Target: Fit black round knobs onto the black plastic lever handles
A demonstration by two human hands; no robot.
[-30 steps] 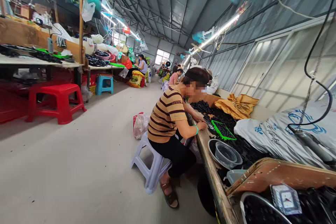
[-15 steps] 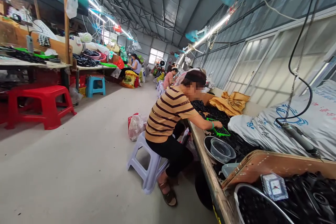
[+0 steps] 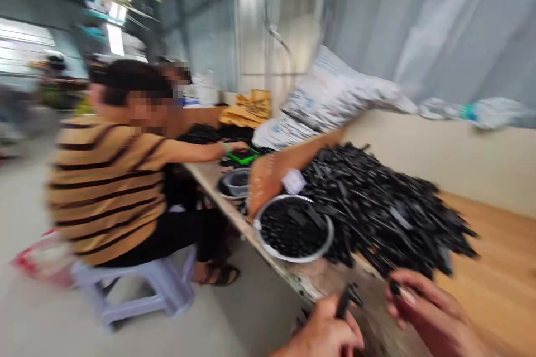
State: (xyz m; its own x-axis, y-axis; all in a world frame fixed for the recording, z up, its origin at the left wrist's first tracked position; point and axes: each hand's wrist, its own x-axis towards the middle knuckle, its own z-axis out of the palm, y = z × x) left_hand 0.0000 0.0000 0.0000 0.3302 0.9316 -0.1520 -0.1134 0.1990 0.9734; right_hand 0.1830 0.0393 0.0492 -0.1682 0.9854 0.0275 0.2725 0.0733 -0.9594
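Note:
At the bottom edge, my left hand (image 3: 326,328) is closed around a slim black part (image 3: 344,302) that stands up from the fist. My right hand (image 3: 435,309) is beside it, with a small dark piece (image 3: 395,288) pinched between thumb and finger. Motion blurs both pieces, so their exact kind cannot be made out. Just beyond my hands lies a big heap of long black parts (image 3: 368,201) on the bench (image 3: 498,268). To its left is a round metal-rimmed bowl (image 3: 293,260) filled with small black pieces.
A wooden divider (image 3: 268,175) crosses the bench behind the bowl, with a small white clock (image 3: 293,181) by it. On the left a co-worker in a striped shirt (image 3: 113,189) sits on a plastic stool (image 3: 138,307), reaching toward a green tray (image 3: 245,157). White sacks (image 3: 330,89) lean behind.
My view has swung right and down toward the bench. Both my hands, the heap and the whole bowl have come into sight; the aisle and red stool have left it.

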